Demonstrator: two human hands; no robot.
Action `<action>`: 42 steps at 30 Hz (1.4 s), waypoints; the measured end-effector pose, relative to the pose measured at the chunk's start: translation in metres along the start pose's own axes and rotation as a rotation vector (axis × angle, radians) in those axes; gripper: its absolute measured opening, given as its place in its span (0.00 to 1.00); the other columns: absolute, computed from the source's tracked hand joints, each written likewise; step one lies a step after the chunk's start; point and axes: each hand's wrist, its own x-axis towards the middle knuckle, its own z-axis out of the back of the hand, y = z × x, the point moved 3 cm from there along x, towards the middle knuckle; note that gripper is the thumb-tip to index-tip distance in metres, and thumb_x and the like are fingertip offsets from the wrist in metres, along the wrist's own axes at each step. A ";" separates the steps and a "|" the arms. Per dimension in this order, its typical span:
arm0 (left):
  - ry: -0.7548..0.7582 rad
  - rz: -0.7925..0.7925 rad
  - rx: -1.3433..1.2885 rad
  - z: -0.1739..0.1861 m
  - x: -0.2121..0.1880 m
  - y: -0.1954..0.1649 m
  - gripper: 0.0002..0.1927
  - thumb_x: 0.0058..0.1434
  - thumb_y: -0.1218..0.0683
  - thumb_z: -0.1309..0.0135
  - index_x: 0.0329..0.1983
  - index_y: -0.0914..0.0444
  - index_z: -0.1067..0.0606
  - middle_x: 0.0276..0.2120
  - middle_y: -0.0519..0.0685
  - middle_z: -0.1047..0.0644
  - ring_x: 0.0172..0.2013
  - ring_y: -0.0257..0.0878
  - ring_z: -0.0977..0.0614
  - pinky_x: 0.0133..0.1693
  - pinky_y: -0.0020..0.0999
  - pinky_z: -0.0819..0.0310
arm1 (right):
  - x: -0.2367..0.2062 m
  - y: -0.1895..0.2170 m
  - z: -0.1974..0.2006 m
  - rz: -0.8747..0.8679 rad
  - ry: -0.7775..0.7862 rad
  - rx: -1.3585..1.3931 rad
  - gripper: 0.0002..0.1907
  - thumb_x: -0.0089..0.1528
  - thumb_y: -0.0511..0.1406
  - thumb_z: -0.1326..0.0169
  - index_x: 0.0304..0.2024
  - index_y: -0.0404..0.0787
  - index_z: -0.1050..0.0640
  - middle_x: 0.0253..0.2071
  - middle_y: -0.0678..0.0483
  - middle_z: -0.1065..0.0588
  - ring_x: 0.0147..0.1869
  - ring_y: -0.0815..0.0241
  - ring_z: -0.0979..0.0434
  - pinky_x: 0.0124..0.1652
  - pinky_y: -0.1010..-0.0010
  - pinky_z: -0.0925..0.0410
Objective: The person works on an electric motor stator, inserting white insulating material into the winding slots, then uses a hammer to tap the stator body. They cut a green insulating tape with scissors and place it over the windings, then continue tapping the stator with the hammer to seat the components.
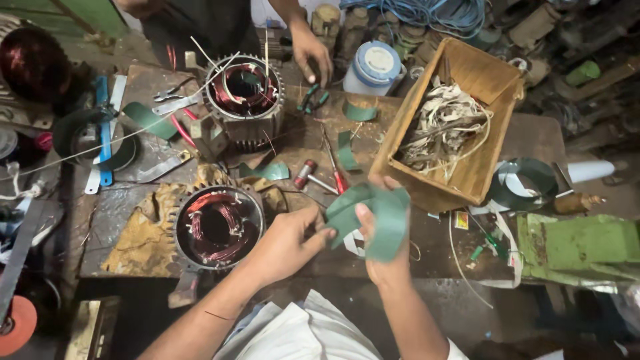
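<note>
A worn, stained workbench (133, 87) is filling most of the view, crowded with tools and scraps, with dark clutter lying all around its edges. The left hand (287, 243) and the right hand (381, 257) are both pinching a strip of green sheet (380, 213), fingers closed on it, holding it above the near edge of the bench. Just left of the hands a motor core (217, 227) with copper windings is sitting on a stained yellow cloth (137, 243). A second motor core (245, 93) is standing further back, and another person's hand (312, 53) is reaching down beside it. A wooden box (467, 73) of pale scraps is lying tilted at the right, touching the bench edge. A green vice (580, 247) is sitting at the far right. The only open room is lying along the dark front edge below the hands.
</note>
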 end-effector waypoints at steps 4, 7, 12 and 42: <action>-0.097 0.197 -0.024 -0.008 0.001 0.006 0.13 0.62 0.53 0.41 0.42 0.64 0.30 0.22 0.53 0.23 0.23 0.37 0.22 0.29 0.35 0.27 | 0.015 -0.001 0.010 -0.107 0.012 0.067 0.25 0.62 0.24 0.46 0.60 0.39 0.36 0.51 0.49 0.26 0.53 0.55 0.22 0.51 0.56 0.26; -0.164 0.221 -0.421 -0.025 0.003 0.018 0.20 0.60 0.55 0.43 0.53 0.58 0.33 0.32 0.48 0.21 0.32 0.31 0.20 0.35 0.30 0.25 | 0.020 -0.003 0.017 -0.155 -0.006 0.091 0.20 0.62 0.25 0.43 0.55 0.38 0.32 0.48 0.50 0.24 0.51 0.55 0.21 0.51 0.56 0.26; -0.172 0.296 -0.787 -0.053 0.004 0.044 0.13 0.67 0.55 0.46 0.51 0.67 0.25 0.41 0.47 0.20 0.39 0.30 0.22 0.42 0.27 0.25 | 0.025 -0.008 0.022 -0.231 -0.020 0.167 0.19 0.60 0.28 0.41 0.53 0.42 0.28 0.47 0.55 0.24 0.50 0.59 0.21 0.49 0.61 0.27; -0.517 0.102 -0.060 -0.029 -0.022 0.013 0.12 0.65 0.57 0.43 0.50 0.66 0.26 0.32 0.49 0.18 0.30 0.31 0.18 0.35 0.29 0.24 | 0.029 -0.040 0.093 -0.373 0.025 -0.054 0.09 0.62 0.35 0.37 0.33 0.39 0.24 0.31 0.56 0.25 0.32 0.64 0.25 0.30 0.71 0.31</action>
